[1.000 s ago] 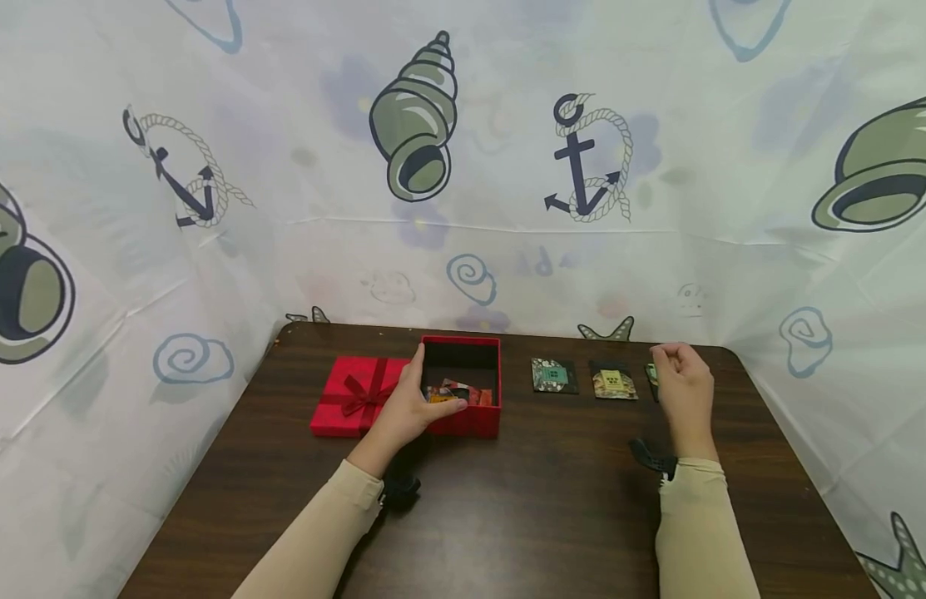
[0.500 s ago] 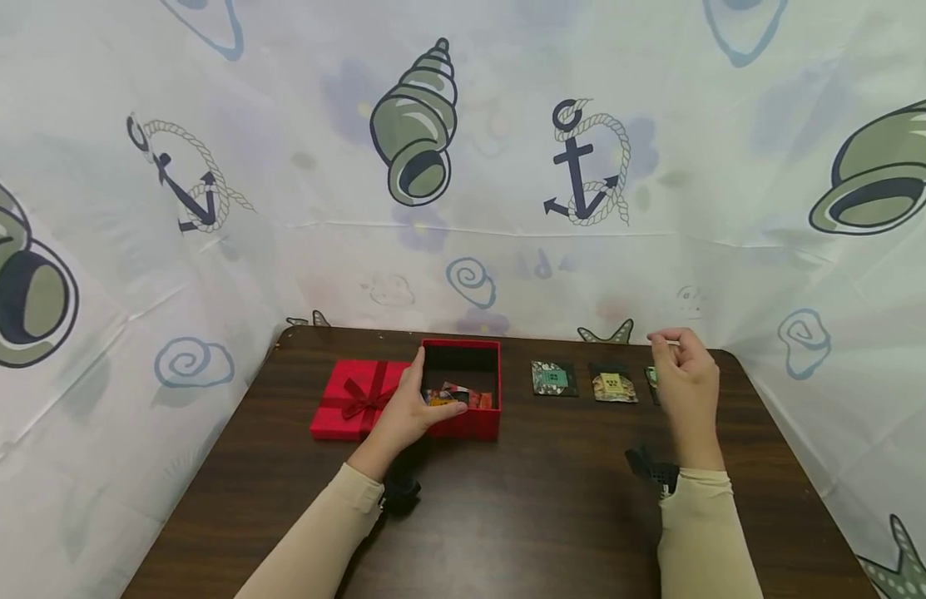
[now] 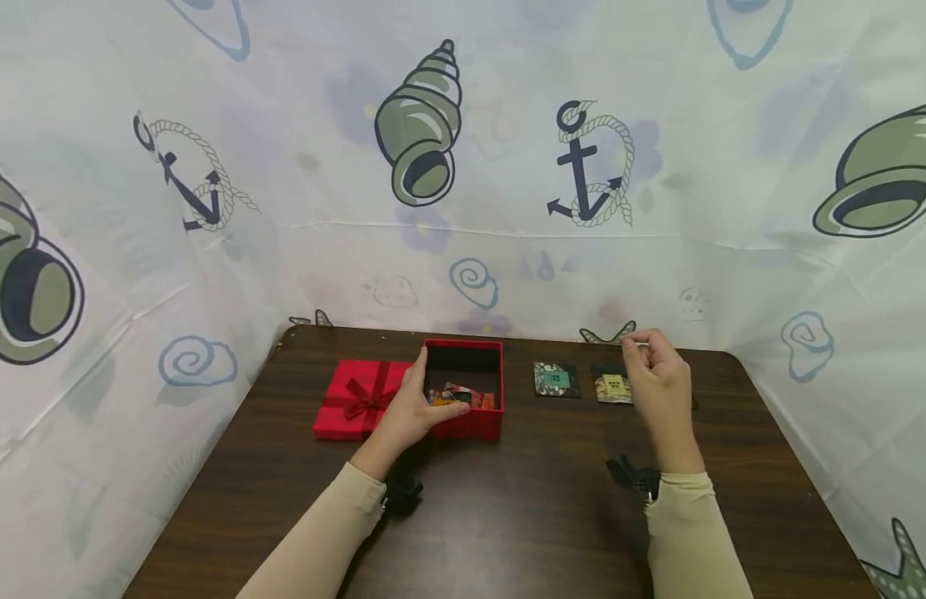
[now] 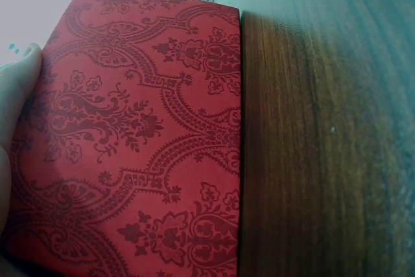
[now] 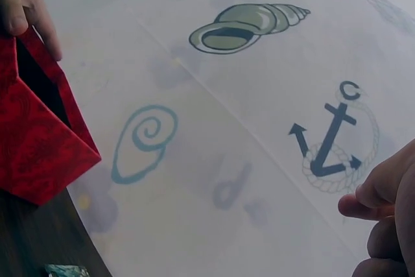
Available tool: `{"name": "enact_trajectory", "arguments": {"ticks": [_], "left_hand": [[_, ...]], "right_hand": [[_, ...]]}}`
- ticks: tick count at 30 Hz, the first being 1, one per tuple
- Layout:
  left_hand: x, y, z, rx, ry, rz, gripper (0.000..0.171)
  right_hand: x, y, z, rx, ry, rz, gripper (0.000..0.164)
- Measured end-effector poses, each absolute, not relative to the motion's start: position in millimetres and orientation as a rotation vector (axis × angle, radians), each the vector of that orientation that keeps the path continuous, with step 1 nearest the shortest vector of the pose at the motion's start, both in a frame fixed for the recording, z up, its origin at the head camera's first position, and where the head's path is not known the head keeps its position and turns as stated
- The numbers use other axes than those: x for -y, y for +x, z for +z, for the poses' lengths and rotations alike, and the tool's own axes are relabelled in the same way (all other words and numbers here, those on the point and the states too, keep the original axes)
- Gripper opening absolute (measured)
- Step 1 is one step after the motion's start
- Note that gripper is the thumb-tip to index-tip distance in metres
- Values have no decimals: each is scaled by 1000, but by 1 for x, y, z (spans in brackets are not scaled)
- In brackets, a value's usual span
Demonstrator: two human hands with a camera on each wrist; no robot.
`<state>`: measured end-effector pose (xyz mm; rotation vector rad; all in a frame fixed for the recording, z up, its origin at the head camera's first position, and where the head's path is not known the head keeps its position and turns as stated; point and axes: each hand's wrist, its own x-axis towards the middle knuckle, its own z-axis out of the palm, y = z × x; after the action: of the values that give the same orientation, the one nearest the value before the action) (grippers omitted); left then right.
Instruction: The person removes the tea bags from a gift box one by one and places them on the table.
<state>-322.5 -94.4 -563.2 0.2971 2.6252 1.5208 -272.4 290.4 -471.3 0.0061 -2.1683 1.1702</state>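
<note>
My left hand (image 3: 410,408) holds the near left corner of an open red gift box (image 3: 477,424), thumb over the front rim and fingers along the left wall. Several small wrapped packets (image 3: 463,395) in orange and red lie inside. Behind that hand sits the red lid (image 3: 354,399) with its ribbon bow. My right hand (image 3: 661,387) is raised at the right, fingers curled, thumb tip meeting the forefinger; nothing shows between them in the right wrist view. Near it lie a green-labelled sachet (image 3: 557,380) and a yellow-labelled sachet (image 3: 611,387). A third is almost wholly hidden behind the hand.
All this stands toward the back of a dark wooden table (image 3: 537,516). A white cloth backdrop (image 3: 507,166) printed with shells and anchors hangs behind and at both sides. A black wrist camera (image 3: 631,474) is strapped to the right wrist.
My right hand first rises slightly from the third sachet, then shifts left and now covers it and part of the yellow-labelled one. The left hand stays on the box.
</note>
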Motion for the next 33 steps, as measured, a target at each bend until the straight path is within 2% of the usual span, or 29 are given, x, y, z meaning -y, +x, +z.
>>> {"name": "enact_trajectory", "arguments": {"ticks": [13, 17, 26, 33], "left_hand": [[95, -321, -564, -2620, 277, 1530, 139], [96, -322, -565, -2630, 275, 1519, 138], [94, -321, -562, -2633, 291, 1529, 136], [92, -321, -563, -2619, 289, 1563, 134]], "right_hand": [[-224, -270, -472, 2230, 234, 1571, 15], [-199, -277, -477, 2195, 293, 1852, 16], [-165, -297, -482, 1764, 482, 2541, 30], [-147, -321, -481, 1669, 620, 2777, 16]]}}
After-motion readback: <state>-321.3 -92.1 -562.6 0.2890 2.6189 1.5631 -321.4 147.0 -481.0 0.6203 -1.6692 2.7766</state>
